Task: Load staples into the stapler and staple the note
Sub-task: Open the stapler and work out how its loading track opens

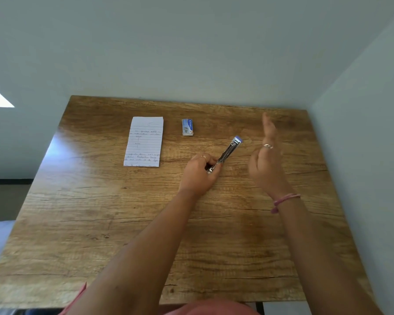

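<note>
- Stapler (228, 153) lies on the table (100, 223), its long axis slanting from the near-left end up to the blue-tipped far-right end.
- The left hand (198, 173) is closed around the near end of the stapler, pinning it to the table.
- The right hand (267, 160) hovers just right of the stapler, fingers loosely spread, holding nothing and blurred.
- The staple box (188, 127) sits beyond the stapler, up and to the left, apart from both hands; the left hand is nearer it but occupied.
- The note (144, 142) lies flat farther left, long axis running away from the person.
- Loading looks not yet done; I judge the free right hand must cross over the stapler to reach the box.
</note>
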